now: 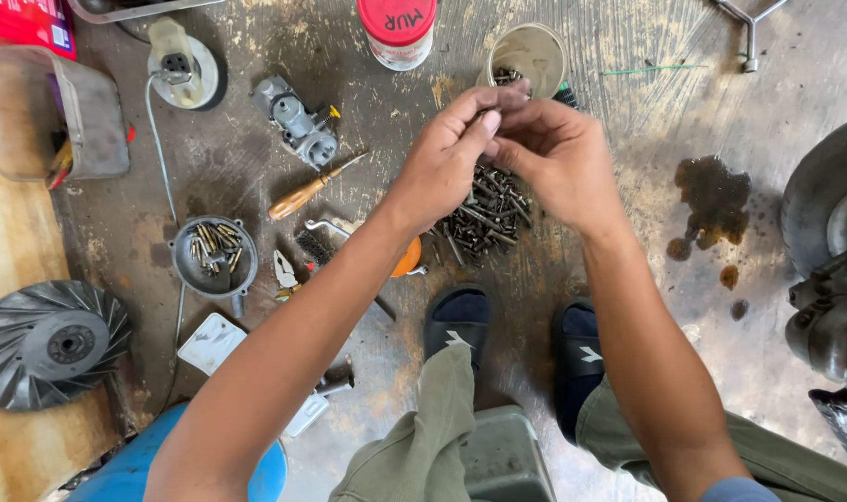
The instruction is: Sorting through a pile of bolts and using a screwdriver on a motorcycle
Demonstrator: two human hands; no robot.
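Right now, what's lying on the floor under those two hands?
A pile of dark screws and bolts lies on the stained concrete floor. The left hand and right hand cover its top edge, so its full extent is hidden.

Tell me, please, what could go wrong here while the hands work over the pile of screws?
The small screw pinched between left hand and right hand could slip and vanish into the screw pile below. A knock could tip the nearby cup of screws. The oil stain looks slippery close to the sandals.
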